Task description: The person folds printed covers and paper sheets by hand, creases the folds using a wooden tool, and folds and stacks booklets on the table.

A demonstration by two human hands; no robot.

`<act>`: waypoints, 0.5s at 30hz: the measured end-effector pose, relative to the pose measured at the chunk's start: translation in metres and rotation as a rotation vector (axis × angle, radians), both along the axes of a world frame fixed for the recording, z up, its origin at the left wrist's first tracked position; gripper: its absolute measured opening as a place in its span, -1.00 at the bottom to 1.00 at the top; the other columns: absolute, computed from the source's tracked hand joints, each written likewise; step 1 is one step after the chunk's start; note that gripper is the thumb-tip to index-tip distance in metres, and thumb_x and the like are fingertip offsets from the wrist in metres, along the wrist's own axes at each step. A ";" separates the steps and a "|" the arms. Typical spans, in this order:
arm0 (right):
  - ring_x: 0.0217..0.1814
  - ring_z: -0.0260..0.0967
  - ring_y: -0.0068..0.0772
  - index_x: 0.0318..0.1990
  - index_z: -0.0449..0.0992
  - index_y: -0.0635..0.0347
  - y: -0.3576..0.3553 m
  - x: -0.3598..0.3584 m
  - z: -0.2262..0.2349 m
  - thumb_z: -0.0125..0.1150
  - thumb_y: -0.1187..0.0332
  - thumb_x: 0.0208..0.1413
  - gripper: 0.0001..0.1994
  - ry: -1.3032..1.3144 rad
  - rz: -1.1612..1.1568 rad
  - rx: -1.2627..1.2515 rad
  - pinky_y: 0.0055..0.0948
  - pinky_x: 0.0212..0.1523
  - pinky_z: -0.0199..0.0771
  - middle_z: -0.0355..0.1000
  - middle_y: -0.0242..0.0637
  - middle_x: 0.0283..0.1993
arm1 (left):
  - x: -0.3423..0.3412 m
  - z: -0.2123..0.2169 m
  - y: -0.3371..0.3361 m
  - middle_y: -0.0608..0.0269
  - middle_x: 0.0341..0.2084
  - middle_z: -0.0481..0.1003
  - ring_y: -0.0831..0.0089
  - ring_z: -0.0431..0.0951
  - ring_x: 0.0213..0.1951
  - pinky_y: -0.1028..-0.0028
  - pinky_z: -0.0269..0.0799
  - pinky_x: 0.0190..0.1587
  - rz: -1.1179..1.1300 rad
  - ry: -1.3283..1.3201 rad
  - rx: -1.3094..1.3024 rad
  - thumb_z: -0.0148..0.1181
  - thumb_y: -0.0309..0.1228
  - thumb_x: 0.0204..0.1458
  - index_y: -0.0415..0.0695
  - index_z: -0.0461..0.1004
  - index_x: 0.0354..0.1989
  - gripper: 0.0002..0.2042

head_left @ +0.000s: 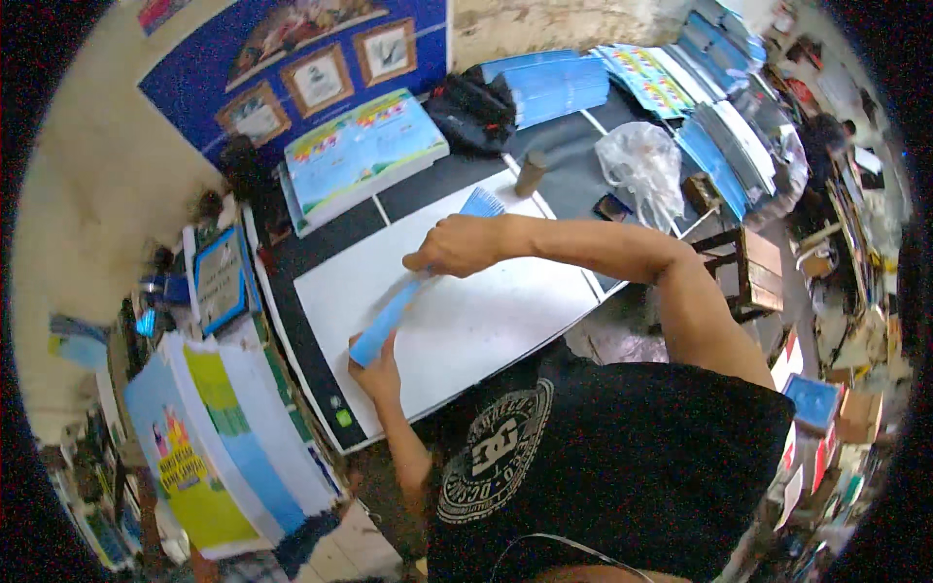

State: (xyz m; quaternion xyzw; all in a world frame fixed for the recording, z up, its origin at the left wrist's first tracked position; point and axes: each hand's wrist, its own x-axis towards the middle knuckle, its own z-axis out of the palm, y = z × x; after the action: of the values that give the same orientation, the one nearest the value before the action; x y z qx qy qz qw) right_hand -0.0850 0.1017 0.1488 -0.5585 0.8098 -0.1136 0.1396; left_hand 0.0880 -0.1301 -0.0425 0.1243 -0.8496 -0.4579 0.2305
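Blue paper stack (388, 325), left hand (377, 371) gripping lower end, right hand (459, 245) clasping upper part

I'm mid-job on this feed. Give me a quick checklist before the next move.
1. Right hand on the blue paper bundle: ok, closed over it.
2. Left hand on the bundle: ok, gripping its near end.
3. White board beneath the bundle: ok.
4. Sheet edges even: not ok at the far end, which looks fanned out; cannot tell under the hands.
5. Brown cylinder clear of both hands: ok, standing beyond the right hand.
6. Clear plastic bag off the board: ok, lying past its right side.
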 end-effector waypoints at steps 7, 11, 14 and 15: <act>-0.34 0.49 -0.11 -0.16 0.42 0.20 0.074 -0.024 0.120 0.19 0.35 0.19 -0.84 0.019 -0.377 -0.472 -0.14 -0.31 0.44 0.47 -0.10 -0.37 | -0.003 0.044 0.018 0.14 -0.24 0.54 0.39 0.56 -0.20 0.40 0.51 -0.10 0.045 0.070 0.359 0.33 -0.48 0.09 -0.29 0.46 -0.11 -0.75; -0.31 0.39 -0.43 -0.17 0.49 0.27 0.122 -0.089 0.164 0.24 0.40 0.18 -0.85 0.153 -0.587 -0.976 -0.36 -0.27 0.41 0.43 -0.34 -0.30 | 0.001 0.031 0.011 0.10 -0.25 0.55 0.39 0.57 -0.20 0.41 0.53 -0.09 0.089 0.018 0.295 0.31 -0.48 0.12 -0.30 0.45 -0.09 -0.75; -0.38 0.23 -0.66 -0.37 0.31 -0.02 0.155 -0.159 0.176 0.25 0.28 0.22 -0.79 -0.020 -0.869 -1.443 -0.50 -0.44 0.29 0.24 -0.56 -0.45 | -0.006 0.038 0.020 0.08 -0.26 0.56 0.37 0.58 -0.22 0.40 0.52 -0.09 0.073 0.029 0.241 0.30 -0.47 0.13 -0.29 0.46 -0.10 -0.77; -0.34 0.28 -0.60 -0.30 0.35 0.00 0.172 -0.189 0.174 0.25 0.23 0.20 -0.81 -0.063 -0.923 -1.528 -0.44 -0.42 0.30 0.32 -0.49 -0.39 | -0.006 0.041 0.023 0.08 -0.26 0.56 0.37 0.58 -0.22 0.40 0.52 -0.09 0.075 0.032 0.239 0.30 -0.47 0.13 -0.29 0.46 -0.10 -0.77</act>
State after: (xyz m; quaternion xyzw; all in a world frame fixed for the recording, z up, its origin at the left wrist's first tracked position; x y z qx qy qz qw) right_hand -0.2737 0.2737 0.3223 -0.1140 0.6530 -0.6825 -0.3081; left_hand 0.0817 -0.1071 -0.0018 0.1751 -0.7801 -0.5487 0.2444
